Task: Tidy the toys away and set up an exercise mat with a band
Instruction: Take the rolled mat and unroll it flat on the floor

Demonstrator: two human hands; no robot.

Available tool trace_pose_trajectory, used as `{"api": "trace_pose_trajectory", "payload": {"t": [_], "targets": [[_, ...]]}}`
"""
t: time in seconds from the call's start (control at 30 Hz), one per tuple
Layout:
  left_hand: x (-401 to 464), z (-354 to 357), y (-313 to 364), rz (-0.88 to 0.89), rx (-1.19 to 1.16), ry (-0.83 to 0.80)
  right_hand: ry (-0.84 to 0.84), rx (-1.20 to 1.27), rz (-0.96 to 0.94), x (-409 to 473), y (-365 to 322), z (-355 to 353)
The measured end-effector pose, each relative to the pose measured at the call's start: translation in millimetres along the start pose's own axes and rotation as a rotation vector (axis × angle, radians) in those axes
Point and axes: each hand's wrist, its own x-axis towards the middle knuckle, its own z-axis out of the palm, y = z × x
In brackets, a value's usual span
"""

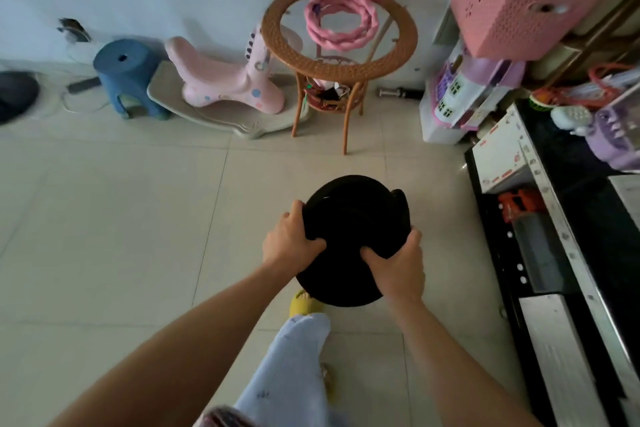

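Both hands on rolled black mat [349,218], held end-on above floor [121,218]; left hand [289,241] & right hand [398,263] fingers curled round roll's near edge, prob to steady it for unrolling; pink band [341,22] on wicker worktop [277,31].

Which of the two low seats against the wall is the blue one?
The round blue stool on the left; the rocking seat beside it is pink with coloured dots.

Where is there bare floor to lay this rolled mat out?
Bare tiles run left of the rolled mat held by the left hand and right hand, in front of the blue stool and rocking horse. Crowded by the black cabinet.
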Motion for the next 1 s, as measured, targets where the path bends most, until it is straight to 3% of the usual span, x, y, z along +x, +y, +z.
{"api": "trace_pose_trajectory", "payload": {"t": [0.2,0.5,0.77,1.0], "targets": [[-66.1,-16.1,-51.6,-0.019,0.013,-0.009,-0.035,-0.036,-0.018,-81.6,9.3,14.5],[-149.1,-61.8,-152.9,0.084,0.028,-0.070,-0.002,-0.107,0.020,-221.7,1.2,59.6],[-218.8,-118.8,-227.3,0.163,0.222,-0.177,-0.015,-0.229,0.094,-351.5,-8.5,93.0],[-262.6,-135.3,-261.5,0.028,0.073,-0.323,-0.175,-0.409,0.034,-386.6,-11.6,89.2]]}}
